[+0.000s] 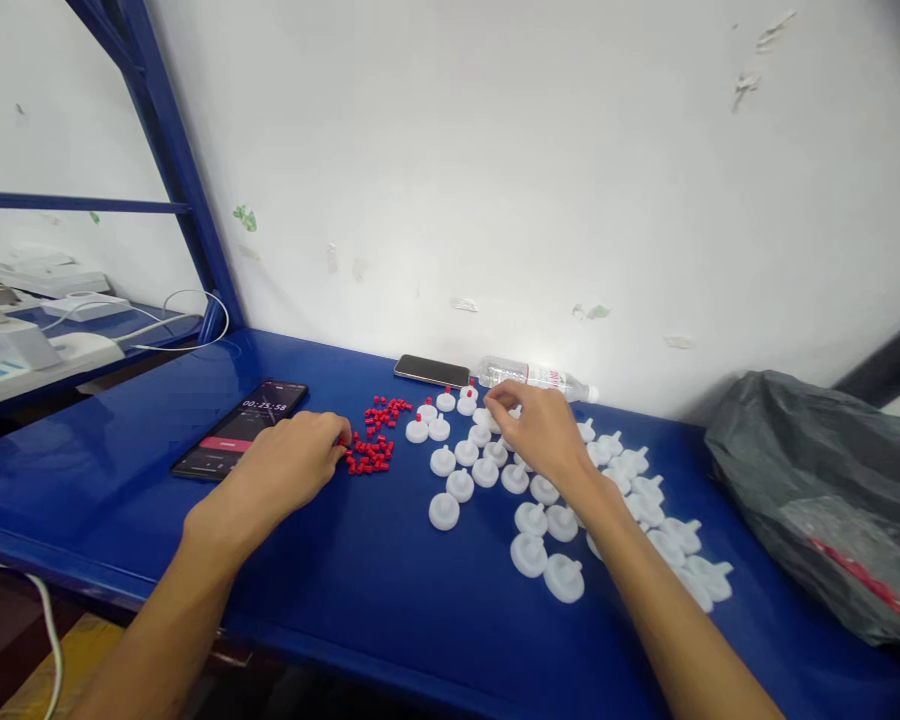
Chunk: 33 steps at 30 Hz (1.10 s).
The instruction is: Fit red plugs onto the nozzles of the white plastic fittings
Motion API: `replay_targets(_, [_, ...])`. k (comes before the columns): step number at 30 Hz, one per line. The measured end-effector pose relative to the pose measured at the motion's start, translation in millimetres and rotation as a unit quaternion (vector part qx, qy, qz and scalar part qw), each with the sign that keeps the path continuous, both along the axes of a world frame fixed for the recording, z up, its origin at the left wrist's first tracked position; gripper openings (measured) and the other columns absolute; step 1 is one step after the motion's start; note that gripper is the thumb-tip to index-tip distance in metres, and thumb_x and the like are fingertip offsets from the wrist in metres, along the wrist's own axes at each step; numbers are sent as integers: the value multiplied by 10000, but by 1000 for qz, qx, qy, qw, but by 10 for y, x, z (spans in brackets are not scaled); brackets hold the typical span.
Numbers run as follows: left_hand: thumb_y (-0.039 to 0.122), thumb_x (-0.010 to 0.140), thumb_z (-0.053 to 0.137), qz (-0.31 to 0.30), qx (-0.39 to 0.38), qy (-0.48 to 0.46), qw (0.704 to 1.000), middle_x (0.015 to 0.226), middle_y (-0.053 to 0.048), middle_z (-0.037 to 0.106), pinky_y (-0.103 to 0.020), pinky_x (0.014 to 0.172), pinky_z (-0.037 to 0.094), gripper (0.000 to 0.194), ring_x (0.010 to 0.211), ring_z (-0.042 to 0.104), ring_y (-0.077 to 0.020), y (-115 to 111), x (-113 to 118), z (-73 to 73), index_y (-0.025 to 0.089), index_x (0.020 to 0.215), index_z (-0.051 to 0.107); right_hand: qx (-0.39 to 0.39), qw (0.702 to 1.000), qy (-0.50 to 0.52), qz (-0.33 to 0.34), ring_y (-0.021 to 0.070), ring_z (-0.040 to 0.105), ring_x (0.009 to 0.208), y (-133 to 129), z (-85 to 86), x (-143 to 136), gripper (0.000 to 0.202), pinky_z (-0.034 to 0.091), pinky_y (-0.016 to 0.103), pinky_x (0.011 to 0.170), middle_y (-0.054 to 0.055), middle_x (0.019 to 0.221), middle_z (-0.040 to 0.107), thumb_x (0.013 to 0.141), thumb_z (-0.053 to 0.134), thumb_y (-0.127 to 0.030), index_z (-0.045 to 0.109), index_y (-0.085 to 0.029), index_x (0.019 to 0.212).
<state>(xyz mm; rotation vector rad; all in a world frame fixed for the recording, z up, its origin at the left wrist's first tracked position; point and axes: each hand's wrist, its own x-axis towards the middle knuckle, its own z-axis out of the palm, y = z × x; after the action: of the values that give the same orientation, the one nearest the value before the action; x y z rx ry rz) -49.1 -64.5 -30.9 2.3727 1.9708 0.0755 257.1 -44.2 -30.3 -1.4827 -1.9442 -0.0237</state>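
Small red caps (371, 455) lie in a loose pile on the blue table. At the pile's left edge is my left hand (289, 455), thumb and fingers curled together; anything between the fingertips is hidden. Several white round pieces with a short spout (443, 511) spread across the middle and right. A few at the back, such as this white piece with a red tip (417, 430), carry a red cap. My right hand (532, 425) reaches over the white pieces, fingers pinched beside the rear ones. What the pinch holds, if anything, I cannot make out.
A phone showing a running timer (259, 415) lies left of the red caps. Along the wall are a second phone (431, 371) and a clear plastic bottle (570, 385) on its side. A dark plastic bag (780, 460) sits at the right. A blue frame post (184, 170) rises at left.
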Motion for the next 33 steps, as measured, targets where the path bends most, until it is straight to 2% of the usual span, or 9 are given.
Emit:
replay_targets(3, [256, 949, 453, -2, -1, -2, 1000, 1122, -114, 793, -390, 748, 462, 318, 954, 730, -324, -6, 5, 7, 245, 1067, 748, 20, 1000, 21, -5, 233, 786, 886, -6, 49, -5, 153, 554, 360, 844, 11, 919, 833, 985, 616, -263, 764, -255, 947])
replay_targets(6, [242, 957, 449, -9, 1, -6, 1000, 1165, -104, 786, -384, 782, 464, 310, 1004, 726, -309, -11, 9, 10, 250, 1067, 739, 19, 1000, 21, 12, 223, 791, 909, 0, 18, -67, 146, 563, 349, 857, 9, 954, 838, 996, 618, -244, 763, -255, 1004])
replay_targets(12, [227, 966, 455, -18, -1, -6, 1000, 1140, -85, 785, -367, 750, 444, 283, 988, 723, -294, -22, 22, 14, 260, 1052, 723, -19, 997, -49, 56, 253, 794, 881, 8, -108, -180, 160, 568, 359, 832, 15, 929, 844, 962, 672, -176, 800, -261, 1006])
replay_targets(18, [212, 965, 467, -22, 3, -2, 1000, 1150, -82, 783, -364, 723, 430, 262, 961, 724, -292, -31, 22, 22, 261, 1044, 712, -23, 993, -100, 58, 288, 776, 927, -7, -76, -159, 206, 549, 398, 858, 64, 955, 833, 986, 624, -157, 814, -225, 1031])
replay_targets(23, [224, 973, 460, -18, 8, -2, 1000, 1146, -97, 781, -375, 733, 452, 288, 987, 726, -317, -24, 30, 11, 266, 1107, 712, -13, 993, -106, 55, 283, 743, 985, -23, -75, -170, 241, 529, 429, 911, 73, 1004, 806, 1031, 571, -210, 776, -218, 1157])
replay_targets(29, [200, 1006, 359, -16, 20, -6, 1000, 1077, -112, 782, -371, 750, 483, 373, 981, 740, -309, -46, 65, 26, 260, 1179, 684, 1, 991, -108, 76, 302, 672, 1178, -13, -142, -189, 297, 495, 488, 1010, 104, 1220, 763, 1082, 486, -277, 739, -220, 1227])
replay_targets(33, [135, 964, 380, -15, 22, -6, 1000, 1057, -120, 786, -365, 739, 492, 402, 970, 749, -310, -52, 64, 21, 252, 1212, 674, 1, 982, -132, 138, 287, 586, 1358, -58, -145, -203, 324, 447, 502, 1132, 92, 1402, 694, 1082, 506, -316, 682, -250, 1346])
